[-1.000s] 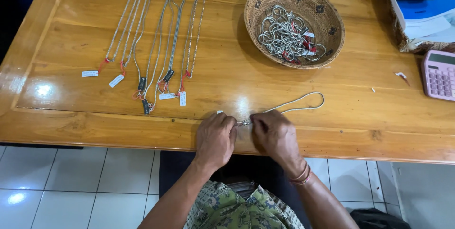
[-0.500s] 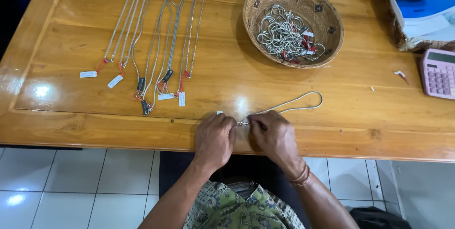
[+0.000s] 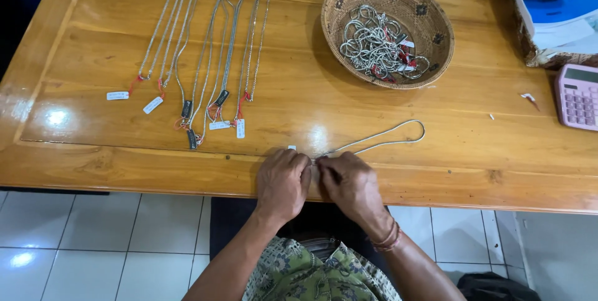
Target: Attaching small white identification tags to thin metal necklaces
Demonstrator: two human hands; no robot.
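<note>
Right now I see both hands side by side at the near edge of the wooden counter [image 3: 436, 170], fingers curled inward. My left hand [image 3: 282, 183] and right hand [image 3: 350, 186] each have their grip pinched together on the near end of a silver chain [image 3: 380, 142], where a small white tag [image 3: 291, 148] peeks out just above the left knuckles. From the grip the chain runs away and to the right as a long narrow loop lying flat on the counter. Farther out beyond the grip and to the right sits a woven basket [image 3: 430, 27] holding a tangle of more chains [image 3: 377, 42]. Out to the left of the grip, a row of tagged chains [image 3: 205, 52] lies stretched out straight, well apart from my hands. Far to the right of the grip, a pink calculator [image 3: 579, 95] rests at the counter's edge.
</note>
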